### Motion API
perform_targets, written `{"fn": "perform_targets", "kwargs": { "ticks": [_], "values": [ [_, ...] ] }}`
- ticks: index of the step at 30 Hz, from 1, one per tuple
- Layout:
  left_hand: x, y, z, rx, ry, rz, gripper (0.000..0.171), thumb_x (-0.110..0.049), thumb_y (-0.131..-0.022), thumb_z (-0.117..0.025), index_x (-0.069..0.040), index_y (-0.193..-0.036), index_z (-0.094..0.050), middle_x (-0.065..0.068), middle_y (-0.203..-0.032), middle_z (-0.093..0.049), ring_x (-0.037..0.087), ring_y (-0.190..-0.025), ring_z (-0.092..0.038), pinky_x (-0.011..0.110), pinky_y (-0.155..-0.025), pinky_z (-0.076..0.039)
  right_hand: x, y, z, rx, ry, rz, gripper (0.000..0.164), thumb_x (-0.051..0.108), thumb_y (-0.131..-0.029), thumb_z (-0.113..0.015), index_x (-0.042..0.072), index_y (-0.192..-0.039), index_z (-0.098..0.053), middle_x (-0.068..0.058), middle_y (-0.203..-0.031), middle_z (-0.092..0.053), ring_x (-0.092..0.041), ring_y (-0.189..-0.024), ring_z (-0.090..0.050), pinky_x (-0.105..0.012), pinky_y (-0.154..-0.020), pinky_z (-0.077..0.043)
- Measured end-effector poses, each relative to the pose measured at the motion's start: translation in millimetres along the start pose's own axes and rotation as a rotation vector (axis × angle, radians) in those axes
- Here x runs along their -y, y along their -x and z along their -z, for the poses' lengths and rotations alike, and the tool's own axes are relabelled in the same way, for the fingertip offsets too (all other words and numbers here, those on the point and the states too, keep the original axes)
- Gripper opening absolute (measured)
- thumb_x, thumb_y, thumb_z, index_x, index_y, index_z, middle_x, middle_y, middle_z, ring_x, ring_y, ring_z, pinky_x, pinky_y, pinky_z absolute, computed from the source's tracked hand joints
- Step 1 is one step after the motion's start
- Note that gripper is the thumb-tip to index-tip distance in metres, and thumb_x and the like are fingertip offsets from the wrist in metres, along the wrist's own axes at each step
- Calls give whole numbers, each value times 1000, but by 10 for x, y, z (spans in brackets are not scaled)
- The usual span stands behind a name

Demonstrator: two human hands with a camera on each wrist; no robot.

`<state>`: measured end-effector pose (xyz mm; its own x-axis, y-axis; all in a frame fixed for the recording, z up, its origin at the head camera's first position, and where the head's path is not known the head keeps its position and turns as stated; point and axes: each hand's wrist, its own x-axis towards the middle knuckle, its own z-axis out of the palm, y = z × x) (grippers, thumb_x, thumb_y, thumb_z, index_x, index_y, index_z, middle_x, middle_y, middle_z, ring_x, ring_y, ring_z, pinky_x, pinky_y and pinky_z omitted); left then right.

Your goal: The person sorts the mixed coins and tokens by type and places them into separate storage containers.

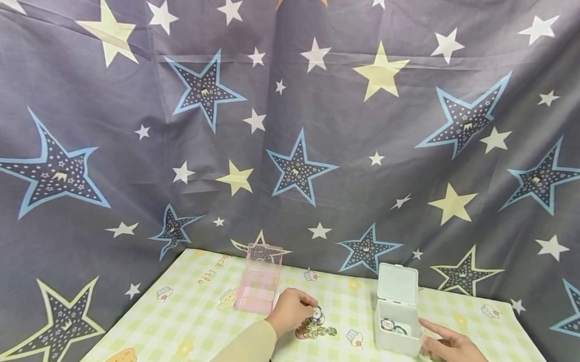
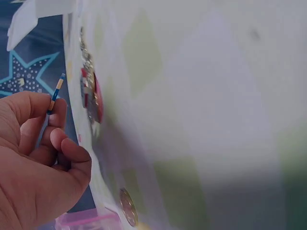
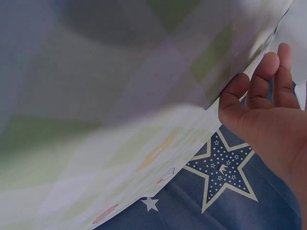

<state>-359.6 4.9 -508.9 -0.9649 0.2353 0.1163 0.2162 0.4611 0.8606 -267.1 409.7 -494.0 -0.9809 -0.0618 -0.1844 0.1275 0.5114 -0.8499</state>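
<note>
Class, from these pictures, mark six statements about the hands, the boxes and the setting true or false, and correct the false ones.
1. The left hand pinches a small round piece. True.
2. Other round pieces lie inside the white box. True.
3. The lid of the white box is closed. False: it stands open.
4. In the head view, the pink box is right of the white box. False: it is on the left.
5. The right hand grips the pink box. False: it is at the white box's side.
6. A star-patterned cloth hangs behind the table. True.
</note>
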Motion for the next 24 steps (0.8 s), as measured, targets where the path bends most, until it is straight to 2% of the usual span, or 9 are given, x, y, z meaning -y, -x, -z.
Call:
{"fn": "perform_targets", "kwargs": {
  "ticks": [1, 6, 8, 11, 12, 16, 24],
  "values": [
    [-18, -1, -6, 7, 21, 15, 14, -1, -90, -76, -8, -100, -84, 5, -99, -80, 11, -80, -67, 31, -68, -58, 2, 4, 3, 6, -2, 4, 72, 42, -110, -58, 1, -164, -34, -9, -114, -81, -17, -100, -72, -30, -86, -60],
    [-146, 19, -73, 26, 86, 54, 21, -3, -88, -79, -9, -108, -84, 5, -105, -80, 15, -95, -72, 37, -77, -63, 16, 19, 9, 22, -12, 0, 72, 43, -110, -58, 1, -164, -35, -11, -117, -81, -19, -104, -74, -35, -90, -62],
    [-211, 25, -124, 33, 126, 68, 21, -3, -89, -79, -9, -109, -84, 5, -107, -80, 16, -98, -73, 36, -84, -63, 14, 19, 14, 32, -17, -3, 72, 44, -111, -57, 1, -164, -35, -11, -119, -81, -19, -105, -75, -36, -91, -62],
    [-316, 36, -225, 41, 196, 96, 22, -2, -90, -79, -8, -110, -83, 4, -109, -80, 16, -101, -73, 38, -88, -63, -4, 21, 21, 45, -23, 10, 71, 42, -111, -56, 0, -164, -33, -13, -120, -80, -19, -106, -75, -38, -92, -63],
    [-355, 40, -261, 42, 214, 98, 22, -1, -90, -80, -8, -110, -83, 4, -109, -80, 17, -101, -74, 37, -91, -63, -12, 21, 24, 51, -24, 18, 71, 42, -112, -55, 0, -164, -32, -14, -121, -80, -20, -106, -75, -39, -93, -63],
    [-524, 61, -401, 47, 269, 99, 23, 1, -89, -80, -6, -111, -82, 5, -109, -80, 15, -99, -74, 35, -92, -63, -30, 21, 23, 49, -13, 33, 71, 41, -112, -55, 0, -165, -31, -16, -122, -79, -21, -106, -74, -40, -92, -63],
    [-773, 104, -665, 62, 287, 38, 23, 5, -85, -80, -3, -106, -83, 5, -99, -81, 3, -85, -67, 22, -82, -60, -12, 24, 6, 32, -3, 29, 71, 39, -111, -57, -1, -164, -32, -15, -120, -80, -19, -104, -74, -30, -88, -62]
  ]
}}
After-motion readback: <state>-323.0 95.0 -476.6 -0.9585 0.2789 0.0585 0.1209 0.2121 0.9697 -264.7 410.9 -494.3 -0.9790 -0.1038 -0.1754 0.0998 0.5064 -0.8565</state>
